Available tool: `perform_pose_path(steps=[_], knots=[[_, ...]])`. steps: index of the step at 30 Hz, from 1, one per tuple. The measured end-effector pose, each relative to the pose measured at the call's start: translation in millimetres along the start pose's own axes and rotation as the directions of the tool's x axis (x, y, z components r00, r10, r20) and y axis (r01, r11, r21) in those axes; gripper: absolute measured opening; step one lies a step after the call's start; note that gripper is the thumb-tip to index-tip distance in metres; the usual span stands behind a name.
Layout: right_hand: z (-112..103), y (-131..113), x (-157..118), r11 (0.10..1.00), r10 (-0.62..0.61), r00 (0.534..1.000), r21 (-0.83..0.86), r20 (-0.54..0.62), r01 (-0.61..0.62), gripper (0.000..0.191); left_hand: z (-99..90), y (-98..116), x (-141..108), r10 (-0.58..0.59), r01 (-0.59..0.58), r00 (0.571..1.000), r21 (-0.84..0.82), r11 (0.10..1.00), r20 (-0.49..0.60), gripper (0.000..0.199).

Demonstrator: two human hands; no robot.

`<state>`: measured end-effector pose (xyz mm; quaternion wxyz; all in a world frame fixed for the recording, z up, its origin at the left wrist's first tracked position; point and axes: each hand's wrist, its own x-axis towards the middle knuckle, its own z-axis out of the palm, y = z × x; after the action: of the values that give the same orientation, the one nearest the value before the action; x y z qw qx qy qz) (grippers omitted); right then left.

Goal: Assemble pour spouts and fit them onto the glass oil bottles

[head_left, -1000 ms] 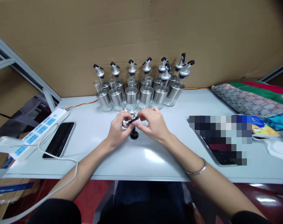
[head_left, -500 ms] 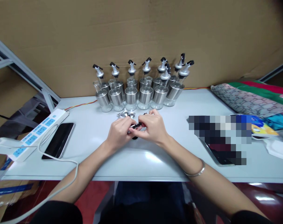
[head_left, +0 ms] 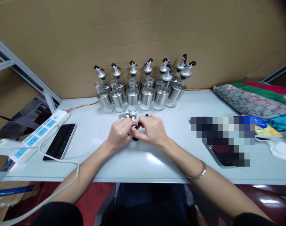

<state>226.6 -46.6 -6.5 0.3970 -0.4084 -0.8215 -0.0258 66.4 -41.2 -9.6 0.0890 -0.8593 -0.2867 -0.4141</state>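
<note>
My left hand [head_left: 120, 133] and my right hand [head_left: 153, 130] meet over the table, both closed around a small black part [head_left: 137, 125] whose ends the fingers hide. Just behind the hands lie silvery spout pieces [head_left: 128, 115], partly covered by my left hand. Farther back stand two rows of glass bottles with steel sleeves. The front ones, such as the bottle [head_left: 132, 96], mostly have open necks. Several bottles carry silver pourers with black flip levers, like the pourer [head_left: 148, 66].
A white power strip [head_left: 40, 133] with a cable and a phone [head_left: 60, 141] lie at the left. At the right are a dark, partly pixelated device [head_left: 224, 161], a yellow-blue packet [head_left: 266, 128] and patterned fabric [head_left: 246, 100]. A cardboard wall [head_left: 143, 31] rises behind.
The black part has tilted between my fingers, its right end now higher. My right hand has shifted slightly left, and both hands keep their grip.
</note>
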Motion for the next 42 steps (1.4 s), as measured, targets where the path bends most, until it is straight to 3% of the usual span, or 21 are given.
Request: perform_pose_path(steps=[7,12,18,21,23,26,30,32,42], knots=[[1,5,-1,0.993,-0.104,0.994,-0.056,0.034,0.106,0.040,-3.5,1,4,0.097,-0.097,0.995,0.044,0.994,-0.012,0.019],[2,8,-3,0.989,-0.125,0.990,-0.077,0.062,0.129,0.036,-2.8,3,4,0.101,-0.101,0.995,0.010,0.995,0.017,0.021],[-3,5,-2,0.996,0.025,0.999,0.085,-0.025,-0.023,0.043,-4.4,7,6,-0.007,-0.010,0.996,-0.190,0.982,-0.084,0.009],[-10,3,3,0.990,0.121,0.993,0.078,-0.012,-0.119,0.037,-4.4,2,6,0.024,-0.041,0.995,-0.167,0.985,-0.101,0.009],[-16,8,8,0.965,0.263,0.963,-0.006,0.055,-0.263,0.032,-3.4,-2,5,0.051,-0.062,0.994,-0.127,0.990,-0.092,0.009],[-24,27,15,0.872,0.484,0.858,-0.179,0.171,-0.456,0.026,-1.8,-7,3,0.058,-0.064,0.996,-0.102,0.993,-0.066,0.008],[-32,59,17,0.750,0.653,0.705,-0.367,0.275,-0.551,0.025,-2.4,-7,3,0.069,-0.075,0.996,-0.090,0.993,-0.060,0.007],[-33,70,15,0.710,0.696,0.655,-0.423,0.296,-0.563,0.027,-3.1,-6,4,0.078,-0.083,0.995,-0.093,0.992,-0.061,0.006],[-22,71,4,0.684,0.725,0.580,-0.492,0.372,-0.539,0.032,-2.7,-4,5,0.099,-0.103,0.994,-0.092,0.990,-0.043,0.006]])
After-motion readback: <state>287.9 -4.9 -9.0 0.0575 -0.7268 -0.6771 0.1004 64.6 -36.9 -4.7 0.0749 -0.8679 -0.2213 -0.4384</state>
